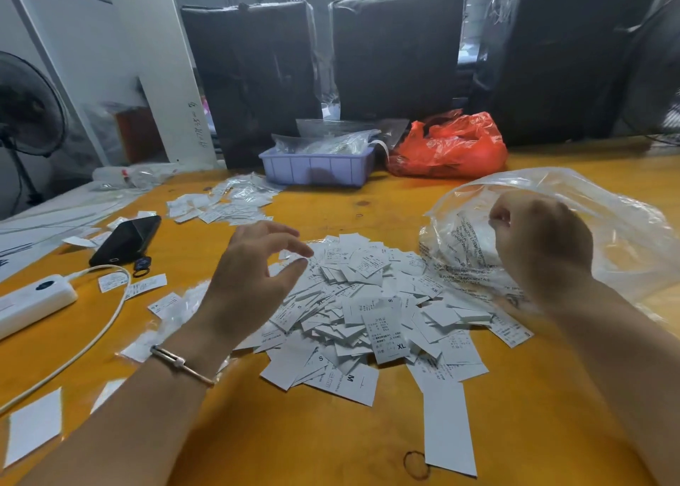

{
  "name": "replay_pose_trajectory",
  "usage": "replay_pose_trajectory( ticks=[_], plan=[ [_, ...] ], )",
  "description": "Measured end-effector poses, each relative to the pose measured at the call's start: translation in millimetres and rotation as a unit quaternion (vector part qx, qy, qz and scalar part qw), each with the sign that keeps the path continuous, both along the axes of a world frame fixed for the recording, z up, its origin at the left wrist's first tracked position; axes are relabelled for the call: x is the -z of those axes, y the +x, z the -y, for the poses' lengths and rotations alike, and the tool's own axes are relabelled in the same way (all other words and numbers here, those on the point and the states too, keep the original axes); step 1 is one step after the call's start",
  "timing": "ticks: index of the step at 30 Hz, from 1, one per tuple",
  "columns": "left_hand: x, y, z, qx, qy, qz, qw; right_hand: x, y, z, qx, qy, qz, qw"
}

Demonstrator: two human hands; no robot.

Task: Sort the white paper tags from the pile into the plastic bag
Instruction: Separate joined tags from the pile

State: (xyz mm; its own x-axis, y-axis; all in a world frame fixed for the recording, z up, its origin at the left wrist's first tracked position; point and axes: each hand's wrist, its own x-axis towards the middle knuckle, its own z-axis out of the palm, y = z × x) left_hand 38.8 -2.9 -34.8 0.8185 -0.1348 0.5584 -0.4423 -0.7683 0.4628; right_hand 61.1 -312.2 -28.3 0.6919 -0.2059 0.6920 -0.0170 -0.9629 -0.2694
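Since the paper tags (353, 301) are light, thin and slippery, pinch edges; left hand (254, 275) spread, right hand (541, 246) apparently gripping the plastic bag (607, 228).

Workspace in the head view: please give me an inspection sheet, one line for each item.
Surface: orange wooden table, knots visible.
Job's things: pile of white paper tags at centre; clear plastic bag on the right, mouth toward the pile.
Clutter: black phone, white power bank, lilac plastic tray, red plastic bag, smaller tag heap.
Grippers: left hand open above the pile; right hand curled at the bag, contents hidden.
Cables: white cable from the power bank.
Surroundings: black wrapped bundles, standing fan.
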Motion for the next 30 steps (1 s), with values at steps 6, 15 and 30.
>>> replay_pose_trajectory(
  ticks=[6,15,30],
  plan=[
    [6,-7,15,0.091,-0.001,-0.035,0.995,-6,-10,-16,-0.223,0.203,0.098,0.948],
    [0,-16,30,0.21,-0.149,-0.222,0.94,-1,-45,-77,-0.514,0.448,-0.125,0.72],
    [0,-13,25,0.161,-0.257,-0.239,0.923,-1,-36,-62,-0.415,0.117,-0.23,0.872]
  ],
)
